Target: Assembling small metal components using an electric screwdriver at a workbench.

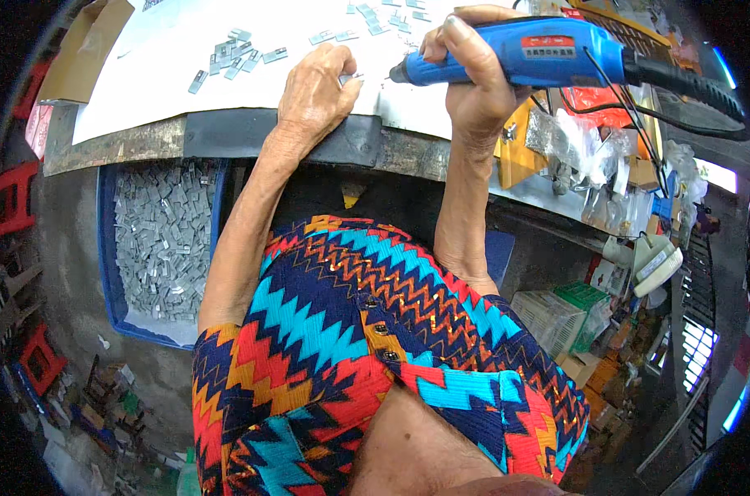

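My right hand (pixel 480 83) is wrapped round a blue electric screwdriver (pixel 519 51), held level with its thin tip pointing left. A black cable (pixel 680 78) runs from its rear end. My left hand (pixel 313 95) rests on the white worktop (pixel 156 87), thumb and fingers pinching a small grey metal piece (pixel 347 79) that they mostly cover. A short gap shows between the screwdriver's tip and that piece. Similar flat grey pieces lie loose beyond the left hand, in one cluster (pixel 236 51) to its left and another (pixel 375 18) farther back.
Below the worktop's left side, a blue tray (pixel 106 248) holds a heap of grey pieces. A dark padded strip (pixel 242 134) covers part of the front edge. Plastic bags (pixel 594 157) crowd the right side. An open cardboard box (pixel 85 50) stands at the far left.
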The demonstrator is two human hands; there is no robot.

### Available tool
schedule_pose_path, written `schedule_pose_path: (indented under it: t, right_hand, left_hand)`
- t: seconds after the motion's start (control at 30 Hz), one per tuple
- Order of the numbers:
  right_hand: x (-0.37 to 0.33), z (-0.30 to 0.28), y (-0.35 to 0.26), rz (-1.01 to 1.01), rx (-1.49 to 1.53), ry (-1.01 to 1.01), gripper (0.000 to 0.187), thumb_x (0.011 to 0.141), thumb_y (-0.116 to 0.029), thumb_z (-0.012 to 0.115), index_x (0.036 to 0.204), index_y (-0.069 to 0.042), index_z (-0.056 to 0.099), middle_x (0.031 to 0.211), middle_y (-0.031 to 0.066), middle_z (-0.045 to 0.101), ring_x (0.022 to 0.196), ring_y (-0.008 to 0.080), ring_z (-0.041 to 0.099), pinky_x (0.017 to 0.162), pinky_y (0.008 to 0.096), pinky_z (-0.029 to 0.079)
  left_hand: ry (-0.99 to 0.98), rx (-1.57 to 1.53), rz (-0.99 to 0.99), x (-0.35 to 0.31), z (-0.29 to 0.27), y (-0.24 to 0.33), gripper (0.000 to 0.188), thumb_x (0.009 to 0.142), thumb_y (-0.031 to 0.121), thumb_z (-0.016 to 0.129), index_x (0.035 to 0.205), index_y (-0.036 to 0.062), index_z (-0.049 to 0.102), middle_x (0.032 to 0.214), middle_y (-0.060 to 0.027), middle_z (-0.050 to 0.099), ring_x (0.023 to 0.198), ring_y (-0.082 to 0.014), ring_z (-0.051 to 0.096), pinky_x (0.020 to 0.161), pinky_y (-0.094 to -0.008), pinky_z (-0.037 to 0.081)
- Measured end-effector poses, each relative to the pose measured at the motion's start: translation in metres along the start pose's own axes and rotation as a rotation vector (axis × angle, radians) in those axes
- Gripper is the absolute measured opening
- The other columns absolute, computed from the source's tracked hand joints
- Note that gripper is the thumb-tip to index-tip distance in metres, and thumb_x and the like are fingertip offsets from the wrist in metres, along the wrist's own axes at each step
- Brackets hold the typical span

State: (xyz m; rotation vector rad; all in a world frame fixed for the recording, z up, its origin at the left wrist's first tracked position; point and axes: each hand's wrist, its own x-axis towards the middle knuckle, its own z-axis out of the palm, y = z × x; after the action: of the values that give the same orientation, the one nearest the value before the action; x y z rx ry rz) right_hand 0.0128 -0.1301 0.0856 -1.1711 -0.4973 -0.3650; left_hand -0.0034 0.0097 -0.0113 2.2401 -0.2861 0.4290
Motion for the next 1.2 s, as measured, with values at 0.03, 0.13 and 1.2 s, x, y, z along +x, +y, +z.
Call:
schedule_pose_path:
  t: [0.03, 0.13, 1.2]
  right_hand:
    - [0.000, -0.001, 0.001, -0.005, 0.005, 0.006, 0.020, 0.072, 0.005, 0.054, 0.090, 0.002, 0.047, 0.067, 0.0071, 0.051, 0.052, 0.0139, 0.050, 0.051, 0.0255, 0.043]
    - [-0.004, -0.005, 0.003, 0.043, 0.039, 0.026, 0.022, 0.071, 0.005, 0.054, 0.091, 0.002, 0.047, 0.066, 0.0064, 0.050, 0.053, 0.0133, 0.050, 0.052, 0.0248, 0.043]
    - [-0.008, -0.028, 0.010, 0.027, 0.129, 0.106, 0.026, 0.074, -0.009, 0.052, 0.097, 0.000, 0.044, 0.069, 0.0094, 0.050, 0.058, 0.0193, 0.049, 0.062, 0.0365, 0.041]
  left_hand:
    - [-0.001, -0.002, 0.005, 0.000, 0.000, 0.000, 0.017, 0.069, 0.015, 0.060, 0.077, 0.0009, 0.053, 0.073, -0.0120, 0.055, 0.064, -0.0238, 0.054, 0.059, -0.0344, 0.044]
    - [0.004, -0.003, 0.013, 0.000, 0.000, 0.000, 0.017, 0.069, 0.014, 0.060, 0.077, 0.0011, 0.053, 0.072, -0.0114, 0.054, 0.062, -0.0226, 0.054, 0.059, -0.0340, 0.044]
    - [0.169, 0.298, 0.008, -0.005, -0.026, -0.005, 0.024, 0.069, 0.003, 0.056, 0.093, 0.0031, 0.058, 0.092, -0.0138, 0.054, 0.087, -0.0283, 0.051, 0.078, -0.0373, 0.041]
